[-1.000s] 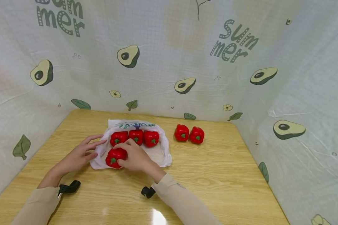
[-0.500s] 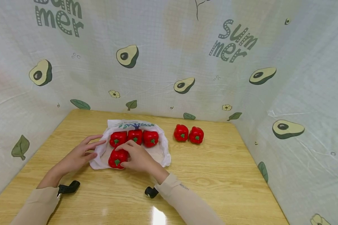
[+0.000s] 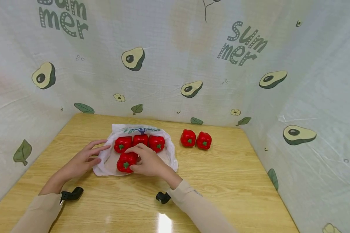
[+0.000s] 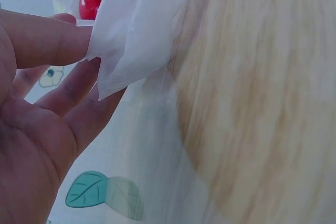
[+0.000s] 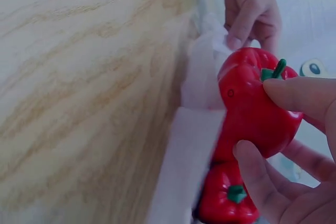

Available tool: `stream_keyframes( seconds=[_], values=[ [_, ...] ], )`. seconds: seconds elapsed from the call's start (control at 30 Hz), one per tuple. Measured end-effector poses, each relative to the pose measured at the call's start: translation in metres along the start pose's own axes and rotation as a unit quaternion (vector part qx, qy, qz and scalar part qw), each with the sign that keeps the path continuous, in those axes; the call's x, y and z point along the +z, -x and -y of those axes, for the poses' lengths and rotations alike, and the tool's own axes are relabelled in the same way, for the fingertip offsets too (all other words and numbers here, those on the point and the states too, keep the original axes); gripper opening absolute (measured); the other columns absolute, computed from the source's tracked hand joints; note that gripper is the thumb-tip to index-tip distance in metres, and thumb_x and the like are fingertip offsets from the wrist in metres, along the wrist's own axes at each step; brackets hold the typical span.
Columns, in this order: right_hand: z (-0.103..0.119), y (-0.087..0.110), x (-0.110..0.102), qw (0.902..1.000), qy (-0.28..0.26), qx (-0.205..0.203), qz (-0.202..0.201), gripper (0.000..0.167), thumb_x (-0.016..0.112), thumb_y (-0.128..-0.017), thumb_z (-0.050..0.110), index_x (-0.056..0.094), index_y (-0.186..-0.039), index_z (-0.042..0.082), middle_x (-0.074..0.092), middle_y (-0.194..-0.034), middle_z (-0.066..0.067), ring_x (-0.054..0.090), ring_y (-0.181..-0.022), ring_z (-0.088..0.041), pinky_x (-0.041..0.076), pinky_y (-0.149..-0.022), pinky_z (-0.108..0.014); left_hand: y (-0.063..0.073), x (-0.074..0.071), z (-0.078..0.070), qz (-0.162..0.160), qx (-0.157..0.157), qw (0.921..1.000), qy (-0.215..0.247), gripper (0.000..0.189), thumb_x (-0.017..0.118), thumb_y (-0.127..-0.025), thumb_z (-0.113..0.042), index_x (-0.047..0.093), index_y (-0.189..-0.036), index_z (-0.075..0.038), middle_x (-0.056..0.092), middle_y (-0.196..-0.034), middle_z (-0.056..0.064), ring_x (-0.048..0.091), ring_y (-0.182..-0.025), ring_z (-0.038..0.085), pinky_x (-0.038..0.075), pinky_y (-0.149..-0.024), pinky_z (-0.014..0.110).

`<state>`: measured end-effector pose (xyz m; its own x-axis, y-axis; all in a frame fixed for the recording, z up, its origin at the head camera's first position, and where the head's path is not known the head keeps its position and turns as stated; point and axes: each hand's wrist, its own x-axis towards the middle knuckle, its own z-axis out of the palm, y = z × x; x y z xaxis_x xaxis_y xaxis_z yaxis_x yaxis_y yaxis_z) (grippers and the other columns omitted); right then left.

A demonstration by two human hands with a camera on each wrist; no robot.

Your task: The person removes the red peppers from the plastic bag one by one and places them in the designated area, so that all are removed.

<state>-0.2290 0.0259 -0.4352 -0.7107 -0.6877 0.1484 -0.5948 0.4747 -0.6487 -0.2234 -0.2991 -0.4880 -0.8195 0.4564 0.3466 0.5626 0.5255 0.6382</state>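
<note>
In the head view my right hand (image 3: 149,161) grips a red bell pepper (image 3: 124,159) by thumb and fingers, over the front part of a white plastic bag (image 3: 171,152). The right wrist view shows its green stem near one fingertip. My left hand (image 3: 81,161) holds the bag's left edge, the thin plastic lying between thumb and fingers in the left wrist view. Behind the held pepper, inside the bag, sit a left pepper (image 3: 123,142), a middle pepper (image 3: 141,139) partly hidden by my right hand, and a right pepper (image 3: 157,142).
Two more red bell peppers (image 3: 188,138) (image 3: 204,140) stand side by side on the wooden table (image 3: 221,181), right of the bag. A printed cloth (image 3: 163,64) hangs behind the table and along both sides. Black wrist cameras (image 3: 73,193) sit below the hands.
My right hand has shifted a little to the right over the bag, with the bell pepper in its grip. My left hand stays at the bag's edge.
</note>
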Motion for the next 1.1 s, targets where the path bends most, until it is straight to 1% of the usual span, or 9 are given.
stream_keyframes(
  seconds=[0.17, 0.23, 0.4, 0.47, 0.63, 0.7, 0.87, 0.97, 1.1],
  values=[
    [-0.002, 0.011, -0.018, 0.9998, 0.017, -0.003, 0.002, 0.056, 0.077, -0.094, 0.012, 0.062, -0.147, 0.023, 0.054, -0.133, -0.001, 0.068, -0.083, -0.007, 0.055, -0.076, -0.013, 0.000, 0.000, -0.001, 0.001, 0.004, 1.0000, 0.002, 0.054, 0.071, -0.096, 0.008, 0.062, -0.148, -0.004, 0.039, -0.161, 0.017, 0.030, -0.144, -0.005, 0.035, -0.100, 0.002],
    [-0.005, 0.016, -0.027, 0.9996, 0.029, -0.001, 0.000, 0.056, 0.076, -0.094, 0.013, 0.062, -0.147, 0.023, 0.055, -0.133, -0.001, 0.066, -0.089, -0.009, 0.056, -0.078, -0.016, 0.000, 0.000, 0.000, 0.002, 0.002, 1.0000, -0.001, 0.055, 0.071, -0.096, 0.007, 0.061, -0.149, -0.005, 0.039, -0.162, 0.017, 0.032, -0.145, 0.001, 0.035, -0.101, 0.001],
    [-0.017, 0.029, -0.053, 0.9996, 0.022, 0.015, -0.010, 0.056, 0.076, -0.094, 0.011, 0.062, -0.147, 0.021, 0.056, -0.136, -0.003, 0.062, -0.103, -0.011, 0.062, -0.085, -0.030, 0.000, 0.000, 0.002, 0.005, -0.002, 0.9999, -0.010, 0.056, 0.072, -0.096, 0.006, 0.061, -0.150, -0.008, 0.039, -0.162, 0.015, 0.036, -0.144, 0.022, 0.034, -0.100, 0.001],
    [-0.023, 0.035, -0.064, 0.9994, 0.019, 0.024, -0.015, 0.056, 0.077, -0.094, 0.010, 0.062, -0.148, 0.021, 0.056, -0.136, -0.003, 0.064, -0.104, -0.015, 0.062, -0.085, -0.034, -0.001, 0.000, 0.002, 0.006, -0.003, 0.9999, -0.012, 0.056, 0.072, -0.096, 0.006, 0.061, -0.150, -0.008, 0.039, -0.162, 0.015, 0.037, -0.143, 0.027, 0.034, -0.100, 0.001],
    [-0.039, 0.056, -0.091, 0.9976, 0.040, 0.048, -0.030, 0.059, 0.080, -0.094, 0.011, 0.060, -0.149, 0.022, 0.056, -0.134, -0.003, 0.070, -0.101, -0.024, 0.061, -0.082, -0.028, -0.001, 0.001, 0.001, 0.008, -0.011, 0.9999, -0.006, 0.056, 0.071, -0.096, 0.007, 0.061, -0.150, -0.007, 0.039, -0.162, 0.017, 0.038, -0.142, 0.039, 0.033, -0.100, 0.000],
    [-0.045, 0.065, -0.101, 0.9966, 0.048, 0.054, -0.038, 0.060, 0.081, -0.094, 0.011, 0.061, -0.149, 0.023, 0.056, -0.134, -0.002, 0.071, -0.100, -0.025, 0.060, -0.080, -0.025, -0.001, 0.001, 0.000, 0.009, -0.014, 0.9999, -0.003, 0.056, 0.071, -0.096, 0.007, 0.061, -0.150, -0.006, 0.038, -0.163, 0.017, 0.039, -0.142, 0.043, 0.032, -0.100, 0.000],
    [-0.059, 0.088, -0.122, 0.9946, 0.056, 0.065, -0.059, 0.058, 0.081, -0.092, 0.009, 0.063, -0.146, 0.023, 0.057, -0.134, -0.003, 0.068, -0.098, -0.024, 0.061, -0.078, -0.029, -0.001, 0.001, -0.001, 0.008, -0.020, 0.9998, -0.003, 0.056, 0.070, -0.096, 0.007, 0.061, -0.150, -0.007, 0.038, -0.163, 0.016, 0.038, -0.142, 0.044, 0.030, -0.101, 0.000],
    [-0.067, 0.102, -0.134, 0.9930, 0.065, 0.071, -0.069, 0.058, 0.082, -0.092, 0.009, 0.063, -0.145, 0.022, 0.057, -0.137, -0.004, 0.067, -0.099, -0.022, 0.063, -0.079, -0.034, -0.001, 0.001, -0.001, 0.008, -0.017, 0.9998, -0.005, 0.056, 0.071, -0.096, 0.007, 0.061, -0.150, -0.006, 0.038, -0.163, 0.016, 0.039, -0.141, 0.044, 0.031, -0.100, -0.001],
    [-0.077, 0.121, -0.148, 0.9903, 0.082, 0.079, -0.080, 0.058, 0.082, -0.092, 0.007, 0.063, -0.145, 0.021, 0.057, -0.135, -0.005, 0.064, -0.100, -0.024, 0.063, -0.080, -0.039, -0.002, 0.000, -0.001, 0.010, -0.015, 0.9998, -0.006, 0.056, 0.070, -0.097, 0.007, 0.060, -0.150, -0.006, 0.038, -0.163, 0.017, 0.038, -0.141, 0.045, 0.030, -0.101, 0.000]
  ],
)
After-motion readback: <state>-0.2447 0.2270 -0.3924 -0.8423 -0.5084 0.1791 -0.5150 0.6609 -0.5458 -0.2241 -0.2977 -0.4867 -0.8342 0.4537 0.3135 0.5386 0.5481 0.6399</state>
